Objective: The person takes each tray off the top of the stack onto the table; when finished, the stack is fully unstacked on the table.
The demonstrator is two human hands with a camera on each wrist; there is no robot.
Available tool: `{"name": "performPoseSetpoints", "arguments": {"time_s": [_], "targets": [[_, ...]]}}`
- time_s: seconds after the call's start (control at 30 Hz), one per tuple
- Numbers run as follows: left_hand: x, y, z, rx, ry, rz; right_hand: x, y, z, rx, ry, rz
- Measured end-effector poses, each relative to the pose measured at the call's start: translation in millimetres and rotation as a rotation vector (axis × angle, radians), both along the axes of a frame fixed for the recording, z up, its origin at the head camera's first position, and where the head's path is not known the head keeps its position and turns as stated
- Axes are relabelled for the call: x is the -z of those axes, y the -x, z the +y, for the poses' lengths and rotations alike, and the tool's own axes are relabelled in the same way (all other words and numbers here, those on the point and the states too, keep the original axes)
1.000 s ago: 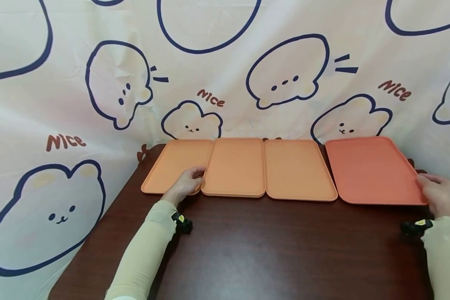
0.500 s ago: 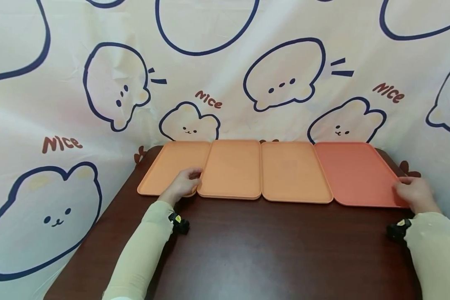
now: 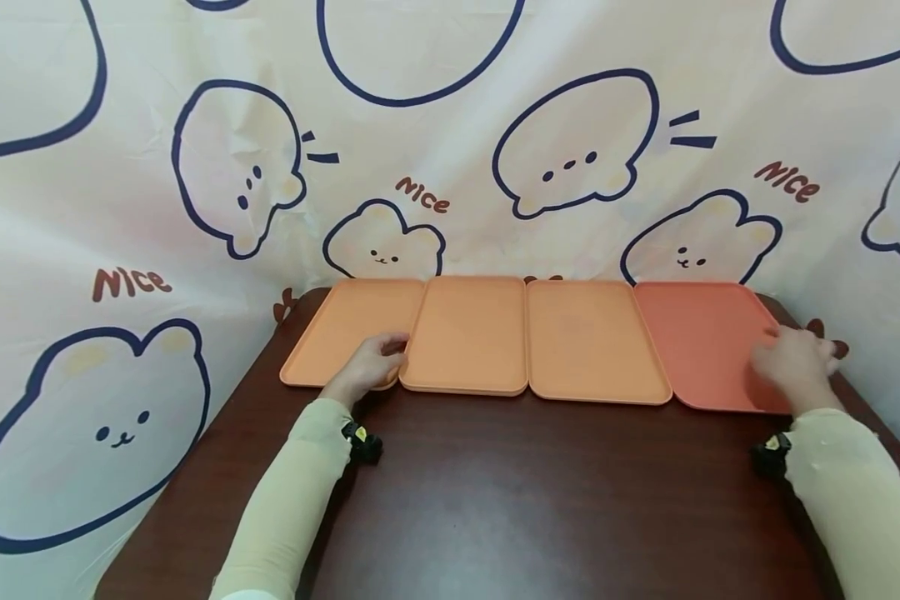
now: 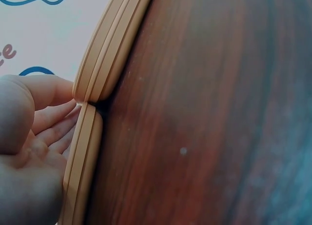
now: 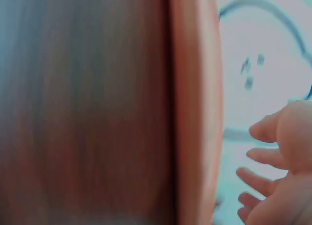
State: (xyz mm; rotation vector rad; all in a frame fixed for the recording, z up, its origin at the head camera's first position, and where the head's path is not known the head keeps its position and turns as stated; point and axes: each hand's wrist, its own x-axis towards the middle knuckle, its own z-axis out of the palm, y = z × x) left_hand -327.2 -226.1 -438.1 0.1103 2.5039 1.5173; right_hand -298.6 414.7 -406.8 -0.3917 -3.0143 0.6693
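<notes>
Three light-orange trays and one red-orange tray lie side by side along the table's far edge. My left hand (image 3: 367, 365) is over the leftmost tray (image 3: 352, 312), fingertips touching the left edge of the second tray (image 3: 465, 333). In the left wrist view, that tray's rim (image 4: 109, 44) has two layers, like a stack, and the thumb reaches its corner. My right hand (image 3: 795, 362) hovers over the right side of the red-orange tray (image 3: 701, 333), which sits against the third tray (image 3: 596, 337). In the right wrist view, the fingers (image 5: 261, 181) are spread and hold nothing.
The dark brown wooden table (image 3: 532, 500) extends in front of the trays. A pale curtain (image 3: 465, 167) printed with cartoon outlines hangs right behind and beside the table. Small black cameras (image 3: 363, 444) are strapped to both wrists.
The red-orange tray has moved left and come flush against the third tray. My right hand has let go of its right edge and moved left above it. The left hand stays put.
</notes>
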Motion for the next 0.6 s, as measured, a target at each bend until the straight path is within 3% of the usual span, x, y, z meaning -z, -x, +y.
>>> {"name": "performPoseSetpoints", "arguments": {"time_s": [0.2, 0.37, 0.6], "targets": [[-1.7, -0.7, 0.9, 0.002, -0.028, 0.011, -13.8, 18.4, -89, -0.205, 0.122, 0.118], [0.1, -0.9, 1.7, 0.004, -0.029, 0.016, -14.1, 33.7, -159, -0.356, 0.266, 0.116], [0.8, -4.9, -2.3, -0.011, -0.043, 0.000, -3.5, 54.9, -236, -0.350, 0.481, 0.006]]}}
